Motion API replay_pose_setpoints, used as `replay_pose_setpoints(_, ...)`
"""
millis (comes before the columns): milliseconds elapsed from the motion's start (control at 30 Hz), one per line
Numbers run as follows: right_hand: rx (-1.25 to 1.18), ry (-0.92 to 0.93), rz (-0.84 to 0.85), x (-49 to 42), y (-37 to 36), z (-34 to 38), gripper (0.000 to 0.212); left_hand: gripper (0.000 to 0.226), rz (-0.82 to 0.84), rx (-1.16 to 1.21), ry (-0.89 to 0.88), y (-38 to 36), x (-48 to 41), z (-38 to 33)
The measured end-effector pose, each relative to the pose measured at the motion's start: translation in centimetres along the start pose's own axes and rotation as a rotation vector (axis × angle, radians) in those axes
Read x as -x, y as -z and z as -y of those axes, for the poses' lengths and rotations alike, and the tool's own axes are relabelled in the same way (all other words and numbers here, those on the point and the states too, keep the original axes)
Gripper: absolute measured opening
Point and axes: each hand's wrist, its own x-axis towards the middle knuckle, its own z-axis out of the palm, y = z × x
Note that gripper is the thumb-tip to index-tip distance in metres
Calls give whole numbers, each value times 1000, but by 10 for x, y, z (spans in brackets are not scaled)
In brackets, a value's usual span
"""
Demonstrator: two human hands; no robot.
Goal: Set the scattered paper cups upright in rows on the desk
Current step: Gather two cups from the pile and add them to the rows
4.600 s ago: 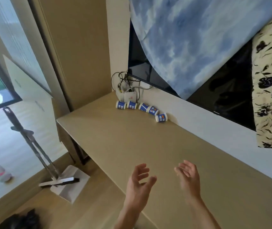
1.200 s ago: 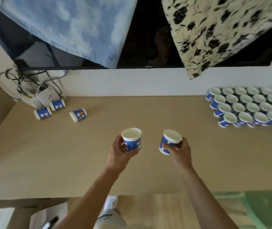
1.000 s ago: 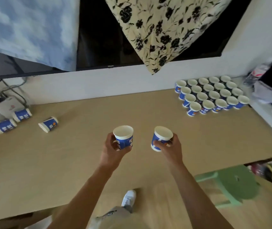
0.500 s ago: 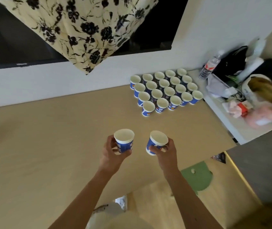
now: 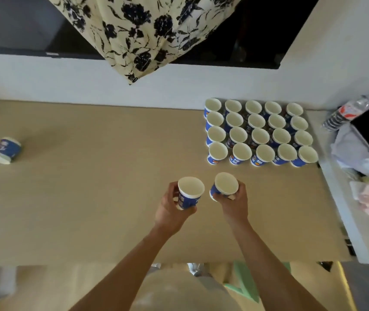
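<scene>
Left hand [image 5: 170, 207]: fingers [image 5: 172, 191] wrap a paper cup [image 5: 190, 194], mouth up | right hand [image 5: 235, 203]: gripping a second cup [image 5: 225, 186], slightly tilted | both over the surface [image 5: 89, 198], just short of the upright cup block [image 5: 257, 131], likely to start its next row | stray cup [image 5: 3, 150] lies sideways, far left

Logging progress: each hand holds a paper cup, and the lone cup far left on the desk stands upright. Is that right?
Not quite. The head view shows the lone cup lying on its side on the desk. The left hand does hold one paper cup, the right hand another.
</scene>
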Motion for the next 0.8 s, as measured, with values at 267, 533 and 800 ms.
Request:
replay_pose_setpoints(267,92,47,173,-55,2,-28,54,67,-199,-7,96,-53,13,-1)
replay_pose_setpoints(533,101,82,204,-87,-9,-33,52,66,-274,-8,108,-78,16,-6)
replay_pose_setpoints(800,105,79,204,-100,-13,-42,52,65,-286,-20,102,-81,15,-11)
